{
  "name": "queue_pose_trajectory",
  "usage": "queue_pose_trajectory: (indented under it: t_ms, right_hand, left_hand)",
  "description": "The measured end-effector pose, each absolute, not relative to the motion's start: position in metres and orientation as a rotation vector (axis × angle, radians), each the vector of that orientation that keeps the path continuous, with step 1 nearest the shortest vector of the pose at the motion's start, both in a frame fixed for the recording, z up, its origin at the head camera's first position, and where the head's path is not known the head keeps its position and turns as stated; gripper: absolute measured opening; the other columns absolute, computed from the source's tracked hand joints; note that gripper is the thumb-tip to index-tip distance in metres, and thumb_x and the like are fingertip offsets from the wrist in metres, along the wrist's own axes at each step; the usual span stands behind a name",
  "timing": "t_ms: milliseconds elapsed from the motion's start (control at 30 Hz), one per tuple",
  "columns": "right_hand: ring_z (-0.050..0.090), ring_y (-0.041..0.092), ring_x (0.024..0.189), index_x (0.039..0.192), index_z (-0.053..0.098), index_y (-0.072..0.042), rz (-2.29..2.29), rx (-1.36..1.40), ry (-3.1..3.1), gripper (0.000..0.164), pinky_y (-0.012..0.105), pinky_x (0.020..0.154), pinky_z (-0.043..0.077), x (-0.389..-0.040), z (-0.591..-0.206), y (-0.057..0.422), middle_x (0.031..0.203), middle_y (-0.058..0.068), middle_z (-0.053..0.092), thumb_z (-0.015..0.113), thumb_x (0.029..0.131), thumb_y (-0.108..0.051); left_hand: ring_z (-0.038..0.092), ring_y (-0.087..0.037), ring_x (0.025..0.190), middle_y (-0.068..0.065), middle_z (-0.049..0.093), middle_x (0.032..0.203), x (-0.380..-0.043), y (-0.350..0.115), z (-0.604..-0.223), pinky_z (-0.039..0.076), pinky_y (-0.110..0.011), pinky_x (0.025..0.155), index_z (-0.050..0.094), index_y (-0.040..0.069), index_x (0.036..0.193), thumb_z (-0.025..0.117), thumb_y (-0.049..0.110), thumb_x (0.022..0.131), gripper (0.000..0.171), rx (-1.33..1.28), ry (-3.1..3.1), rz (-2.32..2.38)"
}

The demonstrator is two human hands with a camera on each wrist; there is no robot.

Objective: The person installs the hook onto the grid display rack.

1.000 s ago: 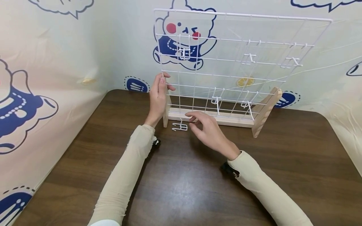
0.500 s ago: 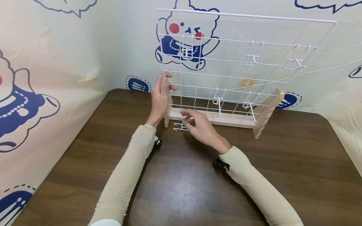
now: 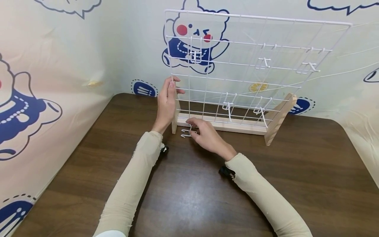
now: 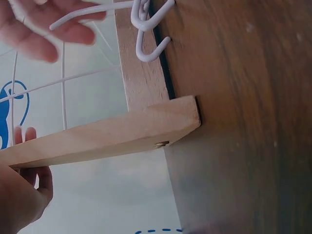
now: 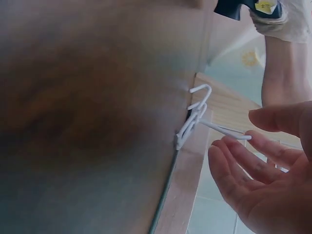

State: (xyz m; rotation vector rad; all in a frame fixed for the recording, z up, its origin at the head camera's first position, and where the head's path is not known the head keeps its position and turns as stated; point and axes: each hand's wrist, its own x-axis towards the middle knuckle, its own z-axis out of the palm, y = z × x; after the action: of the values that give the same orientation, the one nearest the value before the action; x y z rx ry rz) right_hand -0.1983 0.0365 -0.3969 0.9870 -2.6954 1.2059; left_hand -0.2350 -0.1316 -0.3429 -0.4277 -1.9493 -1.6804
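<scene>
A white wire grid rack stands upright on a wooden base with wooden side legs. My left hand grips its left edge, with the thumb in front and fingers reaching behind; the left wrist view shows these fingers around the wooden side leg. A loose white double-pronged wire hook lies on the table against the front of the base, its single arm pointing up. My right hand is at this hook, thumb and fingers spread on either side of the arm, the fingertips right beside its tip.
Several similar white hooks hang on the grid, one being the upper left hook. The wooden base bar runs behind the loose hook to the right leg. A printed cloth backs the brown table.
My right hand has moved left to the loose hook, its thumb and fingers coming to either side of the upright arm. My left hand keeps its place on the rack.
</scene>
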Motion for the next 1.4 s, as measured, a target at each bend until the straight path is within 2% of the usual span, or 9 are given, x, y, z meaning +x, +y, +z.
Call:
queue_pose_trajectory:
  t_ms: [100, 233, 333, 467, 633, 833, 1100, 1267, 1400]
  right_hand:
    - [0.068, 0.021, 0.099, 0.123, 0.064, 0.001, 1.178, 0.998, -2.734, 0.031, 0.037, 0.088, 0.052, -0.197, -0.399, 0.037, 0.111, 0.014, 0.071, 0.061, 0.093, -0.002]
    - [0.068, 0.017, 0.097, 0.123, 0.065, 0.001, 1.157, 1.005, -2.76, 0.029, 0.035, 0.087, 0.053, -0.195, -0.401, 0.038, 0.107, 0.012, 0.073, 0.059, 0.095, -0.002]
    - [0.066, 0.014, 0.091, 0.118, 0.068, 0.0, 1.104, 1.019, -2.765, 0.024, 0.032, 0.082, 0.053, -0.194, -0.401, 0.037, 0.104, 0.009, 0.073, 0.057, 0.098, -0.003]
    - [0.061, 0.012, 0.079, 0.109, 0.072, -0.002, 1.027, 1.054, -2.754, 0.019, 0.03, 0.074, 0.051, -0.193, -0.401, 0.037, 0.096, 0.005, 0.073, 0.057, 0.099, -0.004]
    - [0.057, 0.011, 0.073, 0.103, 0.073, -0.003, 1.002, 1.054, -2.762, 0.016, 0.029, 0.071, 0.049, -0.192, -0.398, 0.038, 0.089, 0.004, 0.071, 0.057, 0.098, -0.003]
    - [0.056, 0.01, 0.072, 0.103, 0.073, -0.004, 0.978, 1.052, -2.808, 0.016, 0.028, 0.072, 0.048, -0.191, -0.397, 0.04, 0.089, 0.003, 0.07, 0.058, 0.097, -0.004]
    - [0.057, 0.011, 0.075, 0.099, 0.073, -0.004, 0.957, 1.076, -2.818, 0.015, 0.029, 0.074, 0.05, -0.19, -0.393, 0.043, 0.088, 0.003, 0.07, 0.058, 0.097, -0.002]
    - [0.061, 0.01, 0.08, 0.1, 0.074, -0.002, 0.956, 1.09, -2.814, 0.016, 0.029, 0.078, 0.052, -0.19, -0.388, 0.045, 0.092, 0.004, 0.072, 0.058, 0.097, -0.003]
    - [0.06, 0.009, 0.077, 0.1, 0.073, -0.001, 0.955, 1.095, -2.814, 0.016, 0.027, 0.076, 0.052, -0.189, -0.386, 0.046, 0.091, 0.005, 0.073, 0.057, 0.097, -0.002]
  left_hand:
    - [0.067, -0.037, 0.101, -0.018, 0.063, 0.115, -0.233, -0.133, -0.342, 0.044, -0.037, 0.092, 0.053, 0.0, 0.123, 0.033, 0.021, 0.11, 0.032, -0.409, -1.988, -1.668]
    - [0.066, -0.038, 0.104, -0.018, 0.064, 0.116, -0.231, -0.134, -0.341, 0.044, -0.045, 0.097, 0.054, 0.001, 0.123, 0.032, 0.02, 0.11, 0.032, -0.414, -2.001, -1.656]
    - [0.066, -0.038, 0.104, -0.019, 0.064, 0.116, -0.231, -0.135, -0.342, 0.044, -0.049, 0.096, 0.054, 0.001, 0.123, 0.033, 0.02, 0.11, 0.032, -0.415, -2.0, -1.653]
    - [0.067, -0.038, 0.102, -0.018, 0.063, 0.116, -0.233, -0.136, -0.342, 0.044, -0.048, 0.095, 0.054, 0.0, 0.123, 0.033, 0.02, 0.11, 0.032, -0.433, -1.988, -1.65]
    - [0.067, -0.039, 0.099, -0.02, 0.063, 0.113, -0.235, -0.136, -0.34, 0.044, -0.05, 0.092, 0.053, -0.002, 0.122, 0.034, 0.02, 0.11, 0.032, -0.465, -1.97, -1.668]
    - [0.066, -0.042, 0.099, -0.025, 0.066, 0.108, -0.235, -0.136, -0.338, 0.043, -0.057, 0.091, 0.054, -0.002, 0.122, 0.035, 0.019, 0.109, 0.031, -0.475, -1.975, -1.702]
    - [0.065, -0.045, 0.098, -0.032, 0.067, 0.103, -0.235, -0.138, -0.339, 0.043, -0.057, 0.089, 0.052, -0.005, 0.123, 0.035, 0.02, 0.109, 0.033, -0.489, -2.0, -1.703]
    - [0.066, -0.044, 0.096, -0.032, 0.068, 0.098, -0.236, -0.139, -0.34, 0.043, -0.052, 0.086, 0.053, -0.004, 0.122, 0.035, 0.02, 0.109, 0.032, -0.494, -2.002, -1.695]
    - [0.065, -0.044, 0.094, -0.033, 0.067, 0.096, -0.238, -0.14, -0.342, 0.043, -0.052, 0.086, 0.053, -0.002, 0.122, 0.035, 0.021, 0.109, 0.032, -0.5, -1.998, -1.698]
